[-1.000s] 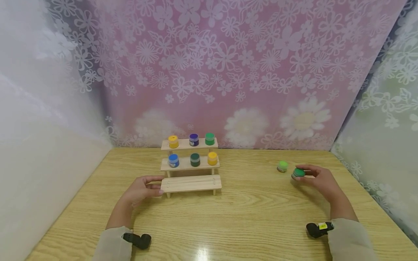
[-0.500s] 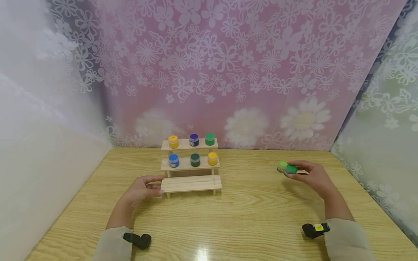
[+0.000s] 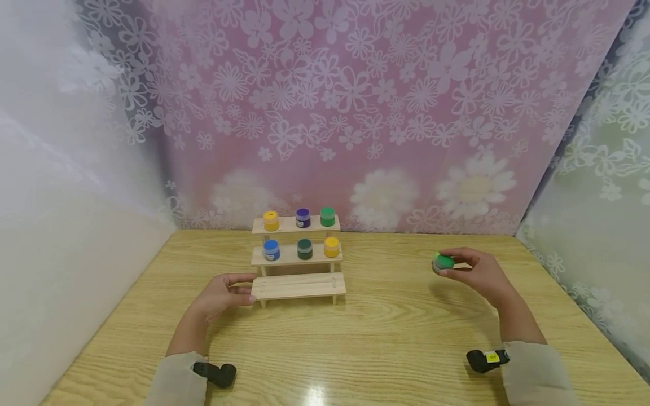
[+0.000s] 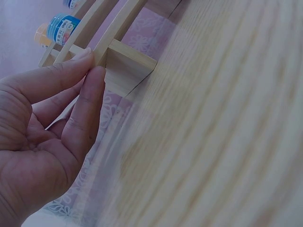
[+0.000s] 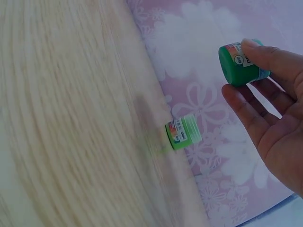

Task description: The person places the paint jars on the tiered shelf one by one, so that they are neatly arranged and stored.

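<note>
My left hand (image 3: pixel 217 298) pinches the left end of the lowest step of a three-step wooden display rack (image 3: pixel 299 287); the left wrist view shows thumb and fingertips on the board's edge. With thumb and fingers, my right hand (image 3: pixel 477 273) holds a green paint jar (image 5: pixel 239 64) raised above the table at the right. A light green paint jar (image 5: pixel 182 132) stands on the table beyond it, apart from the held jar in the right wrist view. From the head view it is mostly hidden behind the held jar.
The middle step bears a blue jar (image 3: pixel 271 250), a dark green jar (image 3: pixel 304 248) and a yellow jar (image 3: pixel 332 247). On the top step stand yellow (image 3: pixel 271 220), purple (image 3: pixel 303 217) and green (image 3: pixel 327 216) jars. A flowered curtain (image 3: pixel 376 113) hangs behind the table (image 3: pixel 386 338).
My right hand has carried the green paint jar leftward and up from the table, in front of the light green one. My left hand stays at the rack.
</note>
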Demonstrator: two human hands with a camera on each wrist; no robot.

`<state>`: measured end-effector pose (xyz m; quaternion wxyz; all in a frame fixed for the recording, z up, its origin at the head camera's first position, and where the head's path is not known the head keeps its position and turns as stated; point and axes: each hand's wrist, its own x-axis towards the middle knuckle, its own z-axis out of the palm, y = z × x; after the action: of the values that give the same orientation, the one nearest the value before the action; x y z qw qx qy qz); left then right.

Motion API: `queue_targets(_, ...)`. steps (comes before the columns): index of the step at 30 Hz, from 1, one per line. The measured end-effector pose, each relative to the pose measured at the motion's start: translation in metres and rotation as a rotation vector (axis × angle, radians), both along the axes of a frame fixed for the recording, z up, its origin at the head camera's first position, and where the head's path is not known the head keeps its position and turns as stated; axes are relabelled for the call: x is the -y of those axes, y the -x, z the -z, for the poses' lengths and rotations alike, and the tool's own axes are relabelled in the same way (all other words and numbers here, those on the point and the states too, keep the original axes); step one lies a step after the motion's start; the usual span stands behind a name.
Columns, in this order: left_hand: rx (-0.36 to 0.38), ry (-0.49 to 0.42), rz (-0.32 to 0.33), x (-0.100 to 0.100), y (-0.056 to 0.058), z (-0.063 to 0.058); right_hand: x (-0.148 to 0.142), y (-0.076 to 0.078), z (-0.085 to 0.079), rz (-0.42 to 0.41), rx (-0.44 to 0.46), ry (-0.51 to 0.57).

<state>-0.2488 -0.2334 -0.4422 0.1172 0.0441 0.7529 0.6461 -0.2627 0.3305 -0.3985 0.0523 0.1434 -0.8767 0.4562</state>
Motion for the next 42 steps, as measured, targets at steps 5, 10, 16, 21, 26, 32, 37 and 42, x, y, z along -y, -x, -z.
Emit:
queue_targets(5, -0.002, -0.014, -0.008, -0.001, 0.0, -0.001, 0.009, -0.001, -0.004, -0.031, -0.035, 0.02)
queue_targets(10, -0.003, -0.011, -0.011, -0.002, 0.0, -0.003, 0.016, -0.002, -0.01, -0.047, -0.057, 0.037)
queue_targets(16, -0.007, 0.0, -0.004, -0.002, 0.0, -0.002, 0.027, -0.005, -0.018, -0.071, -0.053, 0.07)
queue_targets(21, -0.009, 0.012, -0.009, -0.001, 0.001, -0.002, 0.037, -0.008, -0.024, -0.109, -0.079, 0.092)
queue_targets(26, -0.01, 0.015, -0.008, -0.001, 0.0, -0.002, 0.046, -0.01, -0.029, -0.165, -0.099, 0.133)
queue_targets(32, -0.01, 0.004, -0.007, -0.001, 0.0, -0.002, 0.056, -0.011, -0.035, -0.223, -0.102, 0.163)
queue_targets(37, -0.013, -0.006, -0.003, -0.001, 0.0, -0.001, 0.063, -0.012, -0.037, -0.243, -0.102, 0.177)
queue_targets(42, -0.01, -0.006, -0.005, -0.001, 0.001, 0.0, 0.07, -0.013, -0.037, -0.275, -0.107, 0.183)
